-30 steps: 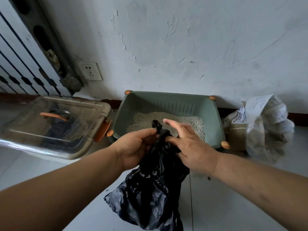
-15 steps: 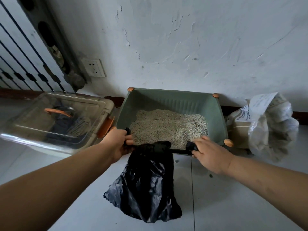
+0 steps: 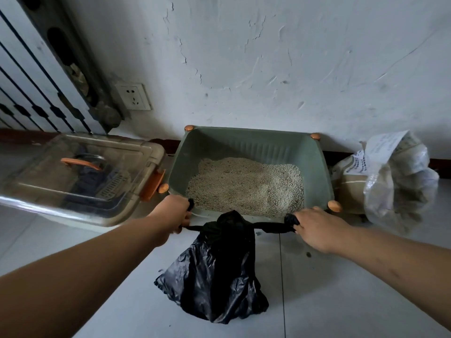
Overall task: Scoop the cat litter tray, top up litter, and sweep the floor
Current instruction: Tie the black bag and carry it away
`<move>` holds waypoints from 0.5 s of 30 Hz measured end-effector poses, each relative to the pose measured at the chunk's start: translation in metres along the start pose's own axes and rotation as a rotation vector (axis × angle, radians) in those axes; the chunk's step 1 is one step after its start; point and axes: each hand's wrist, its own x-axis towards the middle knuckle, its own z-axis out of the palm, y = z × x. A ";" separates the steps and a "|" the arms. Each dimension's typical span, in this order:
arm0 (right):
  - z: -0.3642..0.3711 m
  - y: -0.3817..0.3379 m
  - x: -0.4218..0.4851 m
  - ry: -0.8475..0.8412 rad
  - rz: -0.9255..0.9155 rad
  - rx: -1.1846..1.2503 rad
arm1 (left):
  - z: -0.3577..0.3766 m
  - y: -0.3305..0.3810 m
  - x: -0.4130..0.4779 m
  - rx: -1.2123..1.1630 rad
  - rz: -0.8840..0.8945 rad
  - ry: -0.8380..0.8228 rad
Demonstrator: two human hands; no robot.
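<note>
Head view: my left hand (image 3: 173, 212) and right hand (image 3: 317, 228) grip stretched ends of crumpled black plastic bag (image 3: 217, 272), near green litter tray (image 3: 324, 172).

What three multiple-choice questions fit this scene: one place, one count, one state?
1. Where is the clear box from the tray? A) left B) right C) inside it
2. How many round knobs show on the tray's rim? A) two B) four C) six
3. How is the bag held? A) by one hand B) both hands pull its ends apart C) not held
Answers: 1 A, the box stands left of the tray; 2 B, one knob sits at each corner; 3 B, the left hand and right hand each grip an end, stretched taut.
</note>
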 end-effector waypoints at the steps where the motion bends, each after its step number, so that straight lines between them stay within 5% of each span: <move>1: 0.004 -0.003 0.002 0.000 0.028 0.072 | 0.003 -0.002 -0.001 0.094 0.045 -0.022; 6: 0.015 -0.023 0.006 0.106 0.046 0.517 | 0.018 -0.002 -0.009 0.730 0.171 -0.307; 10: 0.013 -0.039 0.015 0.055 0.034 1.061 | 0.040 -0.003 -0.009 0.842 0.233 -0.517; 15: 0.025 -0.053 0.019 -0.111 -0.205 0.808 | 0.046 -0.007 0.007 0.755 0.253 -0.423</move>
